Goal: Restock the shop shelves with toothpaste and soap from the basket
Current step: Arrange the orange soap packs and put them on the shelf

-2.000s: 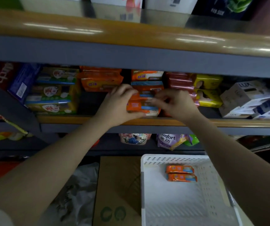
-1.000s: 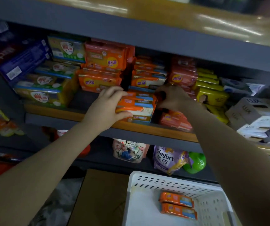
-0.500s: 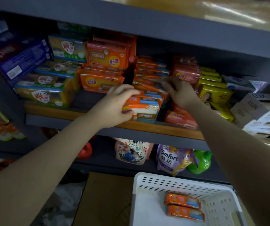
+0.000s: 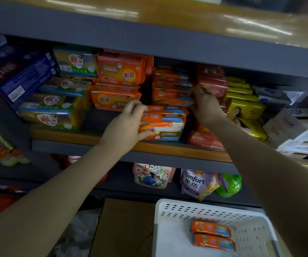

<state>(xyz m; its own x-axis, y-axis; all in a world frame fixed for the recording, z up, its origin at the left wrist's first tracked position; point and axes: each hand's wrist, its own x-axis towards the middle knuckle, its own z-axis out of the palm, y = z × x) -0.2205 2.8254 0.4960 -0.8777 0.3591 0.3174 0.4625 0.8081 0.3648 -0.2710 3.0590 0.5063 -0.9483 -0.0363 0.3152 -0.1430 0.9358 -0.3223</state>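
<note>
Two soap packs (image 4: 212, 235) lie in the white basket (image 4: 201, 210) below the shelf (image 4: 86, 138). Your left hand (image 4: 126, 127) grips the left end of the front soap stack (image 4: 163, 125) on the shelf, thumb under and fingers curled over its top. Your right hand (image 4: 204, 105) pinches the right end of a soap pack in the pile (image 4: 171, 89) behind it. Yellow packs (image 4: 242, 101) stand just beside, on the right.

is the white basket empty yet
Not empty. Two orange soap packs lie side by side on the floor of the white basket, near its far right corner; the rest of its visible floor is bare.
</note>
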